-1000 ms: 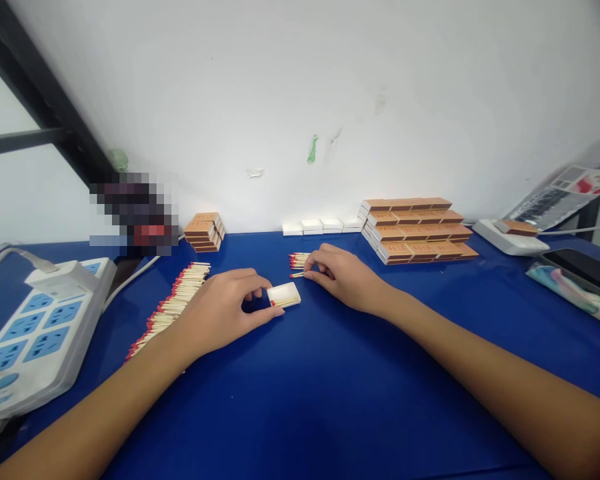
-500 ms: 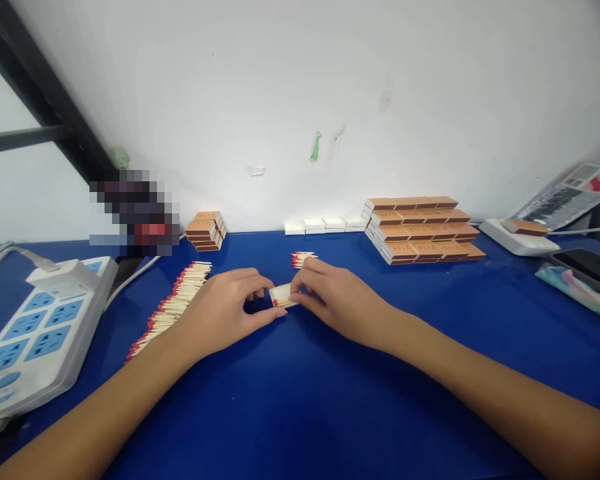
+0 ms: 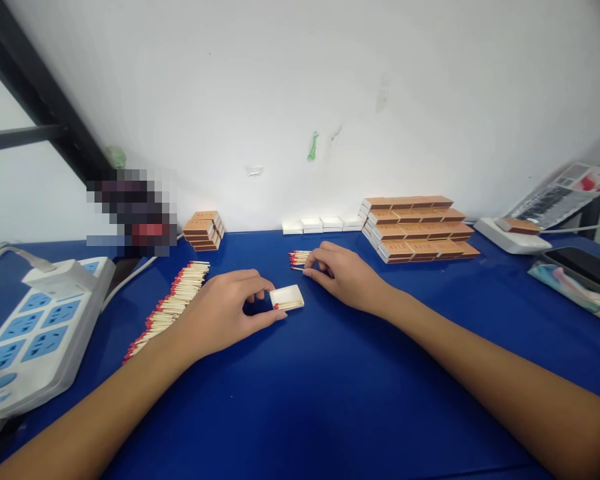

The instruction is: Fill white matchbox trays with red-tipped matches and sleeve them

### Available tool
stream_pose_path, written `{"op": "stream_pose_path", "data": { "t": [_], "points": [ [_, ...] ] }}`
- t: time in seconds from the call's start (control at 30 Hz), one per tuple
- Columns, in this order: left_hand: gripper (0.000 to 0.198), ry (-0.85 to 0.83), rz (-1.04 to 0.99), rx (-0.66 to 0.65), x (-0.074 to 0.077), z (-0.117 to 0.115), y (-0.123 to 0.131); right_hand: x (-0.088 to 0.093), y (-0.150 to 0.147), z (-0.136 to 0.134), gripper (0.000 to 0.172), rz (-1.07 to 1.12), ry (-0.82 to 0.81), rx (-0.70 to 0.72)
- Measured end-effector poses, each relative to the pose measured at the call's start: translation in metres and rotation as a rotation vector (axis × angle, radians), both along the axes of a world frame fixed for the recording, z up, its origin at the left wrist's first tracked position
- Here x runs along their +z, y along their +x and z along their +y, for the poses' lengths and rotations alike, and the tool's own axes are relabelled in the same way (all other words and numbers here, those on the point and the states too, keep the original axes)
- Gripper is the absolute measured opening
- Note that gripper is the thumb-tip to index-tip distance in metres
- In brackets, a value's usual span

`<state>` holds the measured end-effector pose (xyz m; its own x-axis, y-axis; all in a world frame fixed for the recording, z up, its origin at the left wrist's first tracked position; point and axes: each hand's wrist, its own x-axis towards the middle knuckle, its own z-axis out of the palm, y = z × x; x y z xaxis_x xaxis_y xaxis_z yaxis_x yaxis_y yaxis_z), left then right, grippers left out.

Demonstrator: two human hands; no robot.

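My left hand (image 3: 235,301) grips the left end of a small white matchbox tray (image 3: 291,294) between thumb and fingers. A few red-tipped matches (image 3: 287,306) lie along the tray's near side. Beyond the tray, my right hand (image 3: 343,272) is closed in a pinch at the small pile of matches (image 3: 299,257), its fingertips on the end of a match at the pile's near edge. Left of my left hand, a long slanting row of loose matches (image 3: 173,303) lies on the blue table (image 3: 300,400), partly covered by that hand and forearm.
By the wall stand several white trays (image 3: 321,225), a stepped stack of brown matchboxes (image 3: 420,230) and a smaller stack (image 3: 203,230). At left is a power strip (image 3: 45,327) with cables. A white device (image 3: 513,239) and a dark phone (image 3: 587,267) lie at right.
My right hand has moved away from the tray, up and right to the small match pile. The tray's right end is now uncovered. My left hand stays on the tray.
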<state>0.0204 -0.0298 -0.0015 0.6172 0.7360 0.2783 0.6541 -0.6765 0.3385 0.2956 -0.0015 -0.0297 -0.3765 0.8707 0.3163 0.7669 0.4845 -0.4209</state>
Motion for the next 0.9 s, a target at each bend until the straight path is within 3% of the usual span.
{"op": "stream_pose_path", "data": {
  "t": [0.9],
  "points": [
    [0.031,-0.006,0.018,0.002,-0.0011,0.0034,-0.0037,-0.0051,-0.0017,0.0033,0.011,-0.045,-0.008,-0.023]
  ]
}}
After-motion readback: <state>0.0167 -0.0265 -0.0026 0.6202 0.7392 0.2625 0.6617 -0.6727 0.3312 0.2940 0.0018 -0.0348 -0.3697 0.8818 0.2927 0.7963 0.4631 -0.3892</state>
